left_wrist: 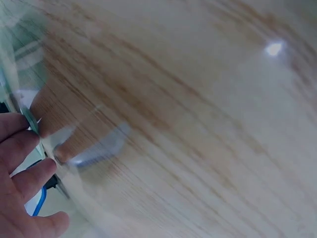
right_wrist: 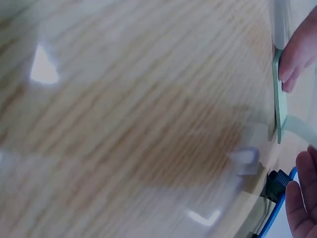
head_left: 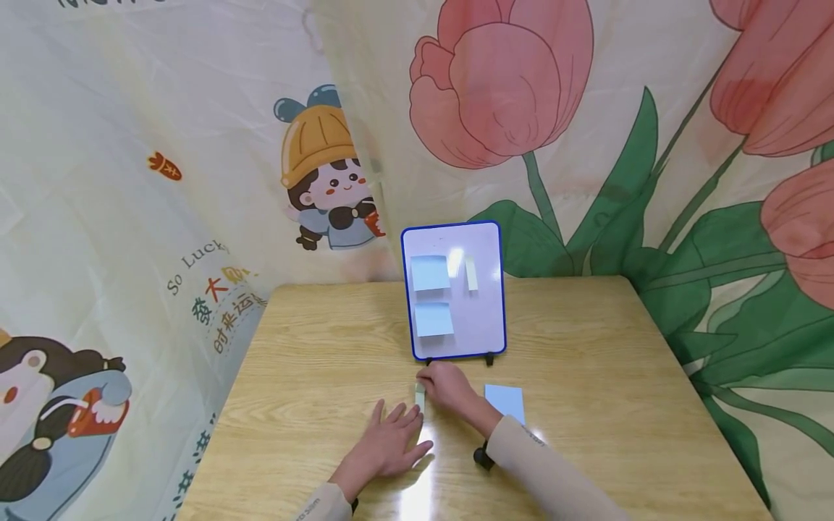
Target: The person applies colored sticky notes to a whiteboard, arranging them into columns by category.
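A narrow pale green sticky note pad point(head_left: 420, 399) lies on the table in front of the small whiteboard. My left hand point(head_left: 389, 443) has its fingers spread, and the fingertips press on the pad's near end. At the far end my right hand point(head_left: 448, 385) pinches the top sticky note. In the right wrist view that sheet point(right_wrist: 300, 130) bends up from the pad point(right_wrist: 280, 94) toward the right hand point(right_wrist: 303, 196). The left wrist view has the left hand point(left_wrist: 25, 183) at its left edge, touching the pad's side. The right fingertips are partly hidden.
A whiteboard point(head_left: 465, 318) with a blue frame stands on black feet. It bears two light blue sticky notes point(head_left: 431, 273) and a narrow pale strip point(head_left: 471, 273). Right of my right wrist lies a blue sticky note pad point(head_left: 507, 401) on the wooden table point(head_left: 313, 347). Printed cloth hangs behind.
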Tool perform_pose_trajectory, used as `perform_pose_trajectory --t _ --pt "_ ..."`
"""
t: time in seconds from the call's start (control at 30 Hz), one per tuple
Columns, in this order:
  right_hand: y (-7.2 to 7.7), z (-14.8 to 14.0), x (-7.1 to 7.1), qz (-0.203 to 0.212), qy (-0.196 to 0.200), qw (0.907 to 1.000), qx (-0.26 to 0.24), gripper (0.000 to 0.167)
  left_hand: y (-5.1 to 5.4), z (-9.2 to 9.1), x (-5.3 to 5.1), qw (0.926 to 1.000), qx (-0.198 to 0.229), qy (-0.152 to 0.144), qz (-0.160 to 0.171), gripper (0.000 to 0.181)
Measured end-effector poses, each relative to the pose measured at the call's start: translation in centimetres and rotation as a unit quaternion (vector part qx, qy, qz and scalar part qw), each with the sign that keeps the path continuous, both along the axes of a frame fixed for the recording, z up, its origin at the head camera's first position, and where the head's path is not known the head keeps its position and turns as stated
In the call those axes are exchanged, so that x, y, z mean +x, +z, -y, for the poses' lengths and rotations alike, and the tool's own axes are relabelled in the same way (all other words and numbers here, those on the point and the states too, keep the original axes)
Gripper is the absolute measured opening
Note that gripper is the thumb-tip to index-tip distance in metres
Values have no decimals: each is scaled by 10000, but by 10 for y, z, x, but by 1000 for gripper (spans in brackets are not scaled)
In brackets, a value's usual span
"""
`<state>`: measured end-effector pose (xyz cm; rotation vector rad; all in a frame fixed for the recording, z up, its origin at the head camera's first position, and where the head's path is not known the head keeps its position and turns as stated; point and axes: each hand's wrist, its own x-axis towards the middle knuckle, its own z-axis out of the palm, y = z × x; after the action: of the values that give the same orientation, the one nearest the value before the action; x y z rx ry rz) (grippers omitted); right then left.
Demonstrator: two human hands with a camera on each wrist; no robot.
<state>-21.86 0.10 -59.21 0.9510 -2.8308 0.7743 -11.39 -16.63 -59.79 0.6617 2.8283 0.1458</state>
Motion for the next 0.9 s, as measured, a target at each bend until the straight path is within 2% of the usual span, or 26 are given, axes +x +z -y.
perform_pose_trajectory --t 0.17,0.3,0.6,0.9 --pt "7 -2 -3 34 106 9994 339 16 0 -1 0 10000 -24 29 50 77" --pt "9 -3 -8 133 65 9992 380 15 2 -2 0 10000 -55 31 29 77" --pt "16 -8 -15 79 -396 9992 70 14 0 -3 1 10000 22 51 -25 73" --pt "14 -13 -15 -56 -611 9977 -281 15 2 -3 2 10000 66 51 -9 72"
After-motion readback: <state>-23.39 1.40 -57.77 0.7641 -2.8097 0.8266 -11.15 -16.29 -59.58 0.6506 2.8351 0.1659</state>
